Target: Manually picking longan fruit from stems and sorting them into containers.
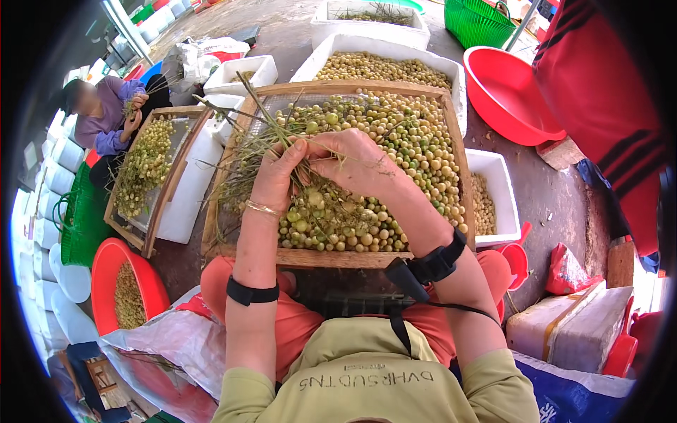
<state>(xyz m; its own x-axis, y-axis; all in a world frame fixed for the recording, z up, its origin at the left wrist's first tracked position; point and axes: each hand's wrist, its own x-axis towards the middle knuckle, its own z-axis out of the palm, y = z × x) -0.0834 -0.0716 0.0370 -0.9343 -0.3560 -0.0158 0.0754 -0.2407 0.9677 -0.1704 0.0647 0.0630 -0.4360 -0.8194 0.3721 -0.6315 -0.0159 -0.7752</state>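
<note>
In the head view, my left hand point(279, 172) grips a bundle of thin green-brown stems point(259, 124) over the left part of a wood-framed mesh screen point(338, 259). My right hand point(346, 158) meets it at the fingertips, its thumb and fingers pinched on thin stem ends. Small round yellow-green fruits point(423, 137) cover the middle and right of the screen. Under my hands lie more fruits, some on fine stems. Loose twigs point(232, 180) are heaped at the screen's left side. The pinched fingertips of my right hand are partly hidden.
White foam boxes with fruits stand behind point(460, 100) and right point(510, 211) of the screen. A red basin point(508, 95) is at right, another with fruits point(100, 285) at lower left. A co-worker point(108, 106) sits at left by a second screen point(177, 180). A person in red stands at right.
</note>
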